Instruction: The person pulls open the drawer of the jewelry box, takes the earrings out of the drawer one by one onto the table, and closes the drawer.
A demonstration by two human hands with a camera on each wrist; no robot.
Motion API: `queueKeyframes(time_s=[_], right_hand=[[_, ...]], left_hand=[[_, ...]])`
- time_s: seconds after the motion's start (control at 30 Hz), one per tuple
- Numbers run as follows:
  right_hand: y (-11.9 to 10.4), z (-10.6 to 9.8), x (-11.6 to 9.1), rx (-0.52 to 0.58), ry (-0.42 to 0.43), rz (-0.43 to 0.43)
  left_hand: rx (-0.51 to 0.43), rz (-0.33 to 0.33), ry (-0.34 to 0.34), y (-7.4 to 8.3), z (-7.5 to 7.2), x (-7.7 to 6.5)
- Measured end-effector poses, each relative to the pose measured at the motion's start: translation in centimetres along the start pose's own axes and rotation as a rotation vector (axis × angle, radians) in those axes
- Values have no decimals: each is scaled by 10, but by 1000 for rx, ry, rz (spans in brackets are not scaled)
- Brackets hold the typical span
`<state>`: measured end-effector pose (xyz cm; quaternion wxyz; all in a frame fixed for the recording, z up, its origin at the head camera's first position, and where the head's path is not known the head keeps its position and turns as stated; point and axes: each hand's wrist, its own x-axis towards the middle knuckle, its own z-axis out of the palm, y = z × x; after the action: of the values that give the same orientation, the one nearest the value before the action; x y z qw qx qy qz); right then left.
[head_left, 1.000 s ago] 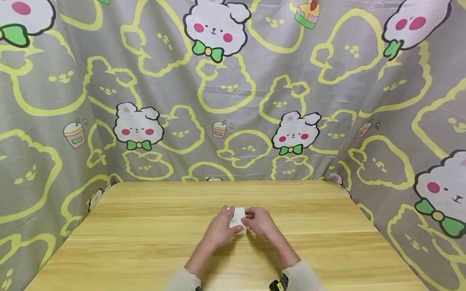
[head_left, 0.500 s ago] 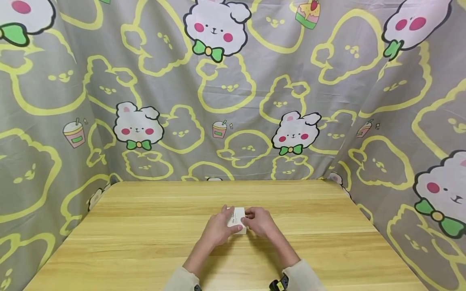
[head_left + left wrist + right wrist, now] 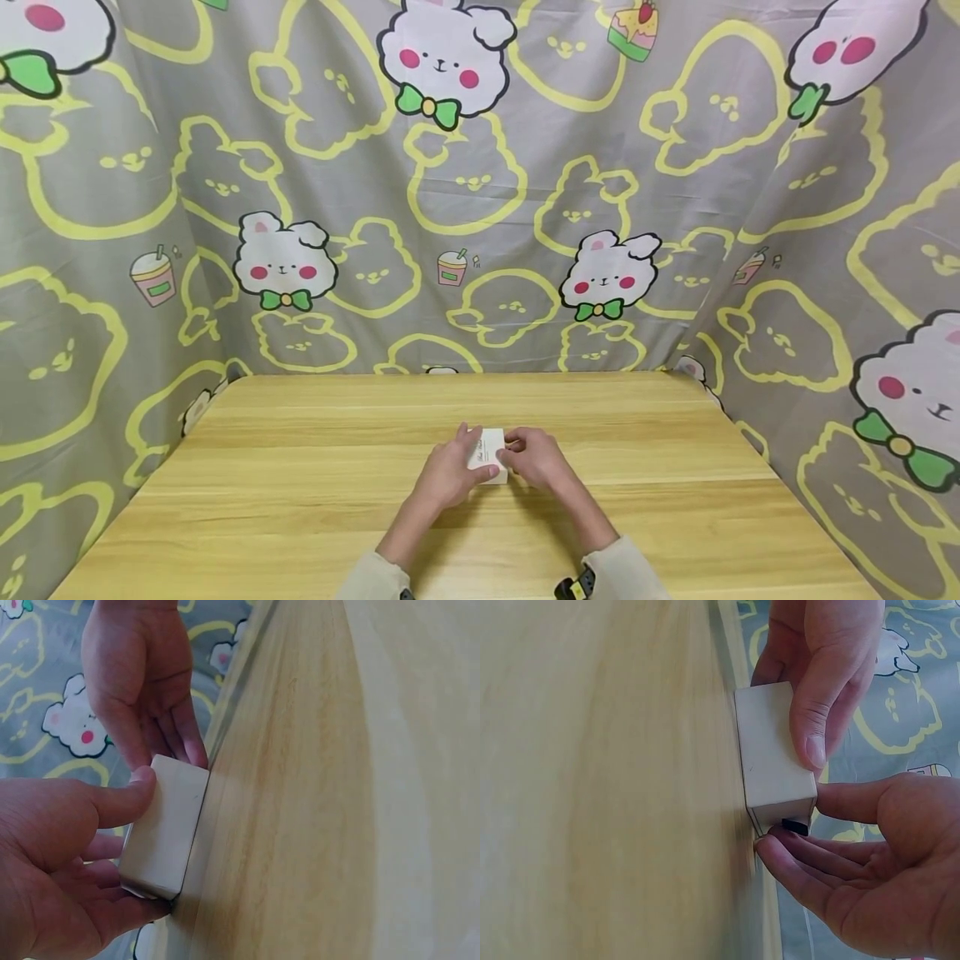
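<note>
"Gripping the white box (image 3: 491, 445), were we?"

"Yes: our left hand (image 3: 448, 472) clasped its left side, and our right hand (image 3: 534, 457) pinched its right end beside a black tab (image 3: 796, 826), at lower centre of the head view, over the wooden table (image 3: 300, 467)."

"What could have gone wrong?"

"A loose left grip might have let it slip; squeezing too hard might have dented it."

Beyond the far edge of a pale wood-grained table (image 3: 225, 517), and along its left and right, I see grey cloth (image 3: 521, 250) hanging, printed with white cartoon animals (image 3: 450, 58) and yellow outlines (image 3: 468, 229), all softly lit.
</note>
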<state>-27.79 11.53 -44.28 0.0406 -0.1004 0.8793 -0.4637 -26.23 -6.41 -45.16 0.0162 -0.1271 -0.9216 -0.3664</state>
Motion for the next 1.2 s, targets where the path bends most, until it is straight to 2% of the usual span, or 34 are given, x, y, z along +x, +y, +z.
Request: queueKeyframes(time_s=[0.53,0.7,0.93,1.2], right_hand=[[-2,-2,2,-20,-33,31],[-2,-2,5,-31,-20,39],[3,-1,8,55,8,59],[5,-4,6,75,8,58]], left_hand=[[0,9,10,-2,0,-1],[2,10,15,-2,-1,0],[-3,-5,12,-3,0,-1],[-15,-14,6,0,0,0]])
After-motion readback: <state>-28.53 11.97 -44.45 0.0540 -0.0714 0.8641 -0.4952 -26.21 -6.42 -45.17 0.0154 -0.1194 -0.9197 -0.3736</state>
